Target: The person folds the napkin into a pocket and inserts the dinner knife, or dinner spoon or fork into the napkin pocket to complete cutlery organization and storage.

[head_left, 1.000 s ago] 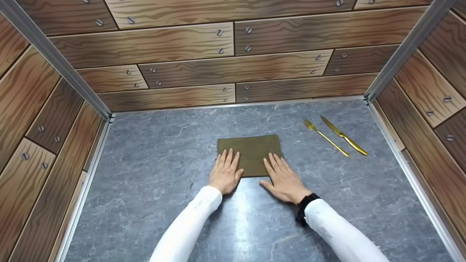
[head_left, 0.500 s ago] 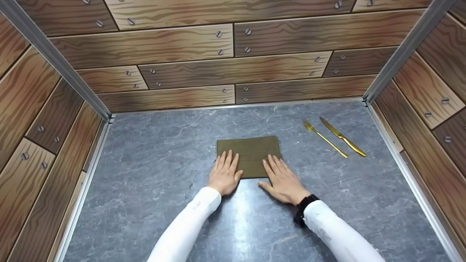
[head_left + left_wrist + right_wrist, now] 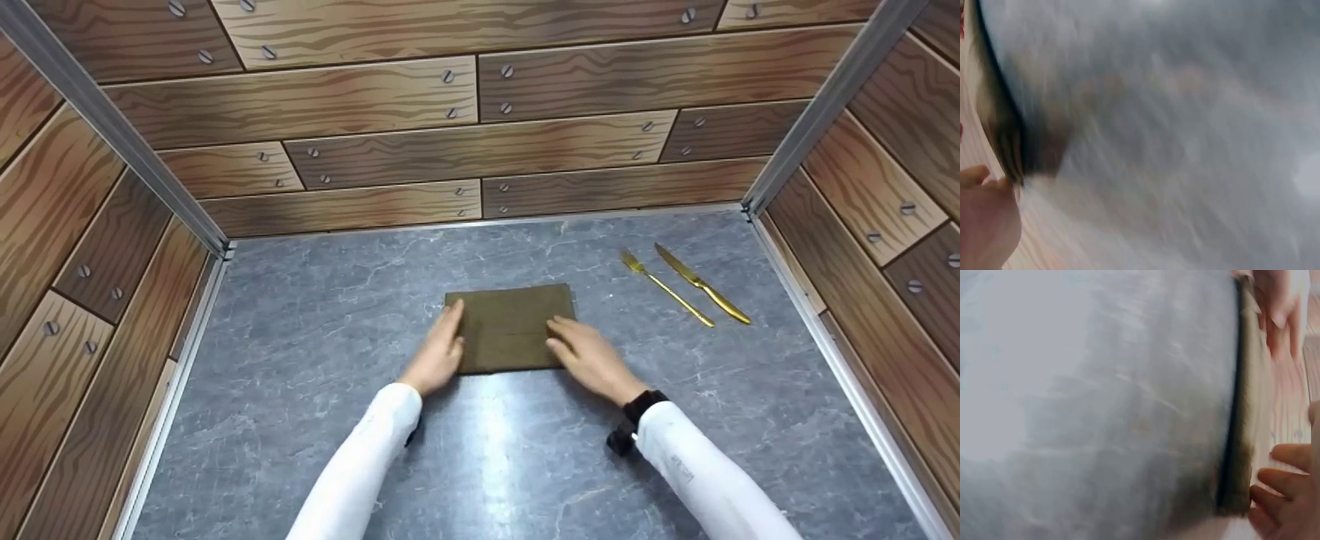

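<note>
A folded olive-brown cloth (image 3: 510, 331) lies flat on the grey marbled tabletop, roughly a rectangle. At its left edge is my left hand (image 3: 437, 352), turned onto its side with the fingers straight and pointing away. My right hand (image 3: 595, 362) is over the cloth's right edge, fingers loosely bent, the tips over the fabric. The right wrist view shows the cloth's layered edge (image 3: 1243, 405) with the right fingers (image 3: 1286, 481) spread beside it. In the left wrist view, blurred by motion, the cloth (image 3: 999, 107) and part of the left hand (image 3: 988, 222) appear at the far left.
To the right of the cloth lie a gold fork (image 3: 667, 289) with a twisted handle and a gold knife (image 3: 703, 283), side by side and slanted. Wood-patterned panels (image 3: 390, 157) wall the table at the back and both sides, joined by grey metal rails (image 3: 817, 112).
Both hands have lifted from lying flat on the cloth. The left has moved outward and turned on its side; the right has shifted slightly right, fingers bending. The cloth stays in place.
</note>
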A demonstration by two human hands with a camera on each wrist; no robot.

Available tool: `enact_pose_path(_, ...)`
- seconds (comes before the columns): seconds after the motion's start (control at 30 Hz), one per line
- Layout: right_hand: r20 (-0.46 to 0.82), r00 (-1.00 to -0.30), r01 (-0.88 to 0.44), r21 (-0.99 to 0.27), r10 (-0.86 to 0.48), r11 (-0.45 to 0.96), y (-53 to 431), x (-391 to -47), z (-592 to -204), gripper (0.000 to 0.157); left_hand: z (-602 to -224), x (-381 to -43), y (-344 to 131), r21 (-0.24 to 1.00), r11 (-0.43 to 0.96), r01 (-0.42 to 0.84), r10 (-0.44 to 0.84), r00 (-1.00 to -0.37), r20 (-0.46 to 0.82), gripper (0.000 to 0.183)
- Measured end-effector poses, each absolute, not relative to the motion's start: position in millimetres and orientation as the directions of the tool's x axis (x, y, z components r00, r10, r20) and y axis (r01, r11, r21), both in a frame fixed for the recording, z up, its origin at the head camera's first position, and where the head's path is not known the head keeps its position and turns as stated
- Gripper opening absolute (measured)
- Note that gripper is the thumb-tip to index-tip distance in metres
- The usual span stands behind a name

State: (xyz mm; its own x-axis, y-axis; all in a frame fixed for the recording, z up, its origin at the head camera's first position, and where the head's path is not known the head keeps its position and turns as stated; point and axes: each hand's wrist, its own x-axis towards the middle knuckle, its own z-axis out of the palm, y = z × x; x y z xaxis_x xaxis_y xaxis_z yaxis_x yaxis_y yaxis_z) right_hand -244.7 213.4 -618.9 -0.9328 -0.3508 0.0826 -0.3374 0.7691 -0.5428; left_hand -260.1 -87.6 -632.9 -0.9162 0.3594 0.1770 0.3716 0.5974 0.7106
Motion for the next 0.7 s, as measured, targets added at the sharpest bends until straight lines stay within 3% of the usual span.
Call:
enact_pose_path(0.13, 0.138, -0.967, -0.252, -0.638, -0.214, 0.728, 227, -260, -616, 0.044, -629, -267, -108, 0.775, 0.572, 0.268, 0.241, -0.958, 0.153, 0.061)
enact_pose_path(0.37, -0.077, -0.993, 0.0, -0.775, -0.095, 0.632, 241, -282, -615, 0.058, -623, -277, -122, 0.899, 0.439, 0.001, 0.187, -0.978, -0.09, 0.062)
enact_pose_path(0.7, -0.203, -0.979, 0.145, -0.778, -0.025, 0.612, 232, -294, -613, 0.059, -616, -287, -109, 0.849, 0.522, -0.08, 0.137, -0.975, -0.176, 0.057)
